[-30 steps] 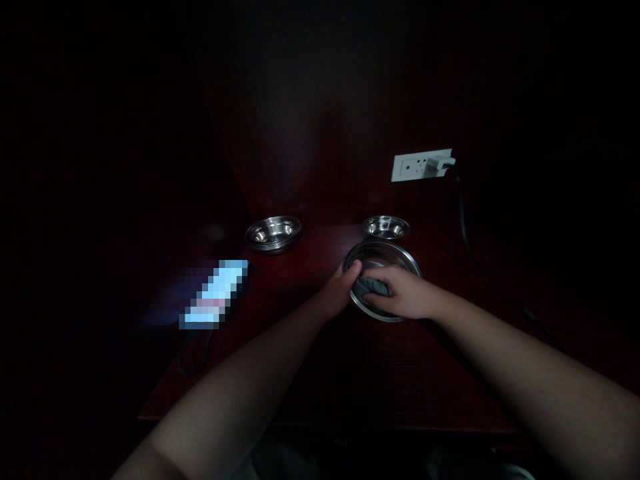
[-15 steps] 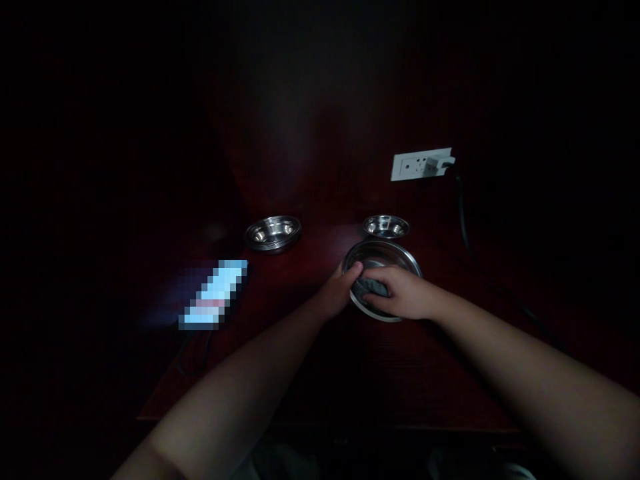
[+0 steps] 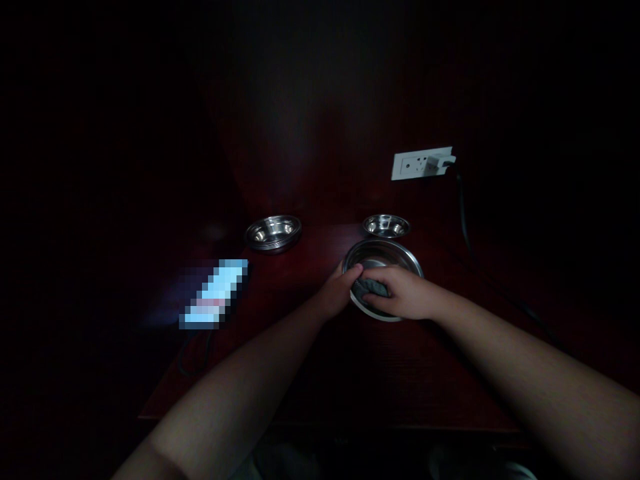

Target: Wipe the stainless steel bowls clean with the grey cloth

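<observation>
A shiny metal bowl (image 3: 387, 248) is on the dark red table, tilted a little toward me. My left hand (image 3: 337, 292) grips its left rim, the thumb over the edge and the other fingers hidden behind the wall. Inside the bowl, my right hand (image 3: 405, 292) closes on a dark grey-green scouring pad or cloth (image 3: 375, 287); the dim light hides its exact kind. That pad lies against the bowl's inner surface, between my thumb and fingers.
Behind the bowl sits a smaller metal bowl (image 3: 386, 227). A stack of metal bowls (image 3: 273, 233) stands farther left. Near the left edge lies a lit, blurred-out phone (image 3: 215, 295) with a cable. A wall socket (image 3: 421, 163) holds a plug, its black cord (image 3: 464, 223) trailing down right.
Almost nothing differs. Both hands keep their hold, and the metal bowl has shifted or tilted only very slightly.
</observation>
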Tool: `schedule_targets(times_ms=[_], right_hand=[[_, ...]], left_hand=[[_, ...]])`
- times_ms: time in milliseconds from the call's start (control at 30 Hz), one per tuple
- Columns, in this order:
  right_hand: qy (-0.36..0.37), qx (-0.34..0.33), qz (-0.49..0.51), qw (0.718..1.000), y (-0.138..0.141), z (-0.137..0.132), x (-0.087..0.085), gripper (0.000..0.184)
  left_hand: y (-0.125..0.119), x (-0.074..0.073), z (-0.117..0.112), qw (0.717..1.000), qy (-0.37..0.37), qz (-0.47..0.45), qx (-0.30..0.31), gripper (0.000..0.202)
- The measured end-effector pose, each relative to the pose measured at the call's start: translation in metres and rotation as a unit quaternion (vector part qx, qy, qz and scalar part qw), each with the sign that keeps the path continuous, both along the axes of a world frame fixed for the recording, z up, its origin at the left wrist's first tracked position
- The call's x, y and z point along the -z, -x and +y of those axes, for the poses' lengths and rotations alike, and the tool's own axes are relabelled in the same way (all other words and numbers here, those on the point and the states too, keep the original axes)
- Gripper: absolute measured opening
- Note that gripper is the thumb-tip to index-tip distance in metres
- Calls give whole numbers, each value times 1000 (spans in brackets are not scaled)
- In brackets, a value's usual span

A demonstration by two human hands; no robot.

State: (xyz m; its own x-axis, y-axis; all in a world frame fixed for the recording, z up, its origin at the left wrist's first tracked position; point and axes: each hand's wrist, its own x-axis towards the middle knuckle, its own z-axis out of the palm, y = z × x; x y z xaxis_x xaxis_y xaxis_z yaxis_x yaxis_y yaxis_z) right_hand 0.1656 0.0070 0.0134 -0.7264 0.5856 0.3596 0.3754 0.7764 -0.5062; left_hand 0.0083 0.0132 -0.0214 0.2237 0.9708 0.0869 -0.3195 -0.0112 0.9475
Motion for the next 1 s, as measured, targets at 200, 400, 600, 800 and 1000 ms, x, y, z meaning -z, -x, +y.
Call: schedule_targets(times_ms=[200,400,600,800,1000], right_hand=[[6,7,-13,1000,-1,0,1,4],[1,23,-68,997,-5,-1,-1,5],[17,29,-106,994,-9,1,-2,8],[29,22,-82,996,-8,0,-2,10],[45,28,-63,997,-9,2,-1,10]], left_hand=[[0,-2,-1,1000,1,5,-4,35],[1,0,-1,1000,-2,7,-10,37],[1,-1,-1,1000,13,-4,-20,32],[1,5,5,1000,-3,-21,-2,43],[3,7,5,999,-12,-15,41,60]])
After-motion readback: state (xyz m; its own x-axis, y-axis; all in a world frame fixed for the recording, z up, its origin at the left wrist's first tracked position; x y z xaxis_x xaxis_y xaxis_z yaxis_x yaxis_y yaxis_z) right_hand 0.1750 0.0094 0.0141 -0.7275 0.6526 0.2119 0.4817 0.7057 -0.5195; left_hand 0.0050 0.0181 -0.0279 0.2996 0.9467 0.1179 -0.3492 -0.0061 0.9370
